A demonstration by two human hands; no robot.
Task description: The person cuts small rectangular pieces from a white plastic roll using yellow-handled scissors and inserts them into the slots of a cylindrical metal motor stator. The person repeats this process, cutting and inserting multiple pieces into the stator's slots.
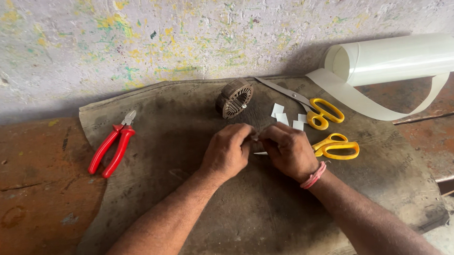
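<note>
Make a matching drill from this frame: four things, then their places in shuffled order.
Things:
1. red-handled pliers
2. round slotted metal core
3. roll of translucent white sheet
4. yellow-handled scissors

Places:
A. far right, against the wall
B. just beside the right hand
C. left edge of the brown mat
D. beyond the left hand, near the wall

Pairs: 1-C, 2-D, 3-A, 4-B

Whatever the left hand point(228, 152) and right hand point(289, 151) pinch between them is hidden by curled fingers; both forearms leave the frame's bottom edge.
</note>
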